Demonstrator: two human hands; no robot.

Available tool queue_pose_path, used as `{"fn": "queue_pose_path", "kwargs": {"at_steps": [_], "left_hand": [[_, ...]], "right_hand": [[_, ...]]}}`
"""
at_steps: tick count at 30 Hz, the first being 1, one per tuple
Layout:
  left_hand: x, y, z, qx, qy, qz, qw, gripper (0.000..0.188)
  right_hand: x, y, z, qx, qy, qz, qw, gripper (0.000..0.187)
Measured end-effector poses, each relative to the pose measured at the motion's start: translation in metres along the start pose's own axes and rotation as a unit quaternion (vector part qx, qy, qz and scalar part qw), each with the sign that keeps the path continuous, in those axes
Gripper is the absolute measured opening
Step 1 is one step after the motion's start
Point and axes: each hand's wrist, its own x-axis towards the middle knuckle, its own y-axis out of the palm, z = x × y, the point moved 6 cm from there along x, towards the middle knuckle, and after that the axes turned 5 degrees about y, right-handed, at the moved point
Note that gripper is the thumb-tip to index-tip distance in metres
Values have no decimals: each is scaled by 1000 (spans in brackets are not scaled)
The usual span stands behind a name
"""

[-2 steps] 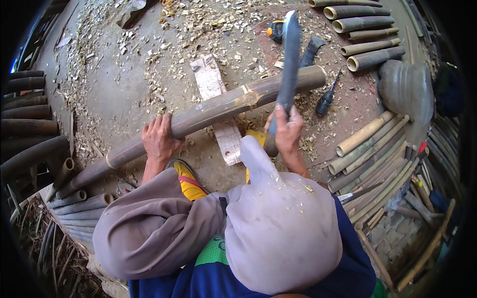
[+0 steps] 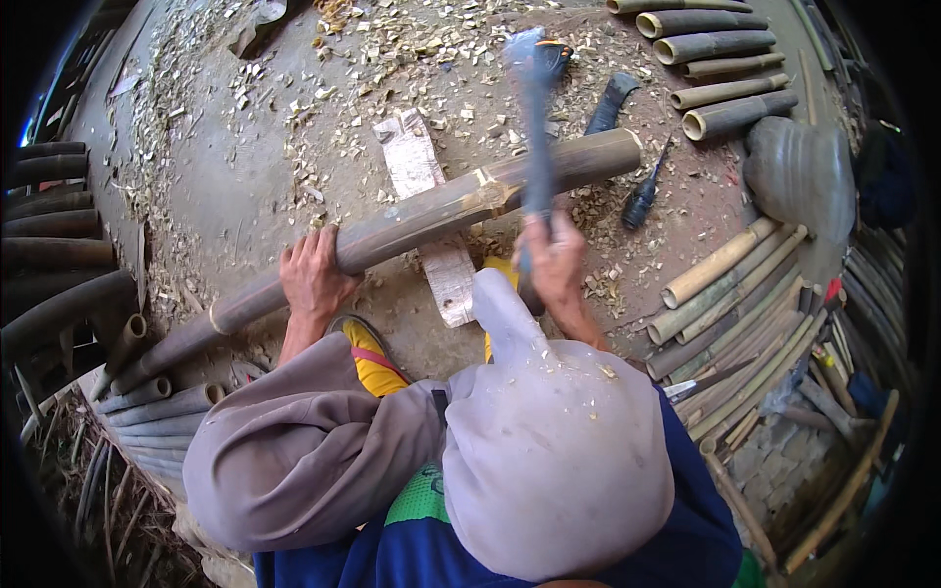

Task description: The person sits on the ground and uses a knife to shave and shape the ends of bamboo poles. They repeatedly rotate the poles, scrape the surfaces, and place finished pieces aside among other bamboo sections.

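Note:
A long dark bamboo pole [image 2: 412, 227] slants from the lower left to the upper right, resting across a pale wooden block [image 2: 449, 279] on the ground. My left hand [image 2: 316, 277] is wrapped over the pole left of the block. In my right hand [image 2: 553, 253] is a machete [image 2: 538, 132], its handle gripped and its long blade pointing away from me. The blade is smeared by motion and passes in front of the pole, just right of a light-coloured, chipped node [image 2: 493, 194]. Whether blade and pole touch, I cannot tell.
Wood chips cover the floor. Beyond the pole's right end lie a tape measure [image 2: 556, 59], a dark sheath-like piece [image 2: 613, 102] and a screwdriver [image 2: 643, 199]. Cut bamboo [image 2: 720, 47] lies at right and left. A large plastic jug [image 2: 802, 179] stands at the right.
The machete blade has swung left, from over the pole's right part toward the node. My right hand has shifted slightly left with it. My left hand and the pole stay put.

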Motion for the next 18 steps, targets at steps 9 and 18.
{"fn": "queue_pose_path", "kwargs": {"at_steps": [9,18], "left_hand": [[0,1,-1,1,14,-7,1000,66],[1,0,0,3,19,-11,1000,70]], "right_hand": [[-2,-1,5,-28,11,-4,1000,25],[-3,2,5,-27,27,19,999,22]]}}
